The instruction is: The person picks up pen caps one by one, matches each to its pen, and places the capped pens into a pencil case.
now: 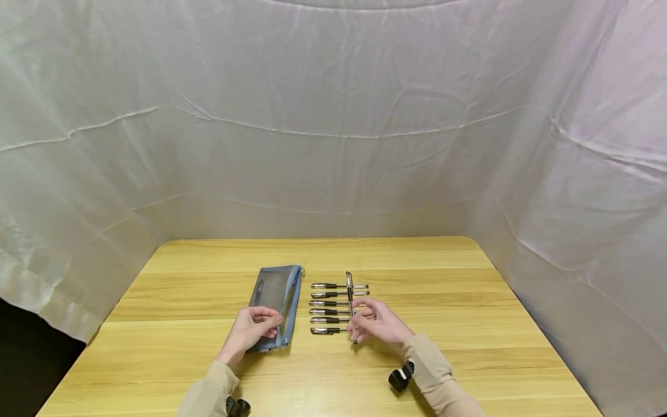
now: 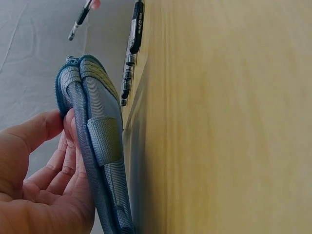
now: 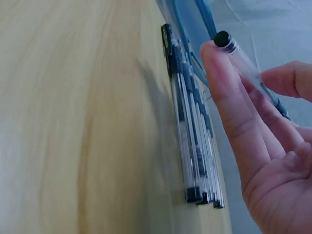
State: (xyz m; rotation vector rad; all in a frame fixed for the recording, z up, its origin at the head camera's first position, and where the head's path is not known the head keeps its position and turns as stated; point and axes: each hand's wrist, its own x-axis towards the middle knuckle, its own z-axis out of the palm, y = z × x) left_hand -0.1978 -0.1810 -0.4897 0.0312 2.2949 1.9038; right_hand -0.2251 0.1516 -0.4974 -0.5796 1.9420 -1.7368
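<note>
A blue-grey mesh zip pencil pouch [image 1: 272, 284] lies on the table, its zipped side toward the pens and parted. My left hand [image 1: 249, 330] pinches the edge of its opening between thumb and fingers; the left wrist view shows the pouch's blue fabric end [image 2: 105, 141] beside the fingers. In my right hand [image 1: 385, 324], a clear-barrelled gel pen [image 3: 248, 66] with a black end is pinched between thumb and fingers. That pen is held above the table, crossing over several similar pens [image 1: 324, 312] laid in a row, caps toward the pouch.
The wooden table [image 1: 443, 289] runs back to a pale grey cloth curtain [image 1: 333, 162] that surrounds its far side and both flanks. A small black camera [image 1: 400, 377] is strapped at the right wrist, another [image 1: 238, 406] at the left.
</note>
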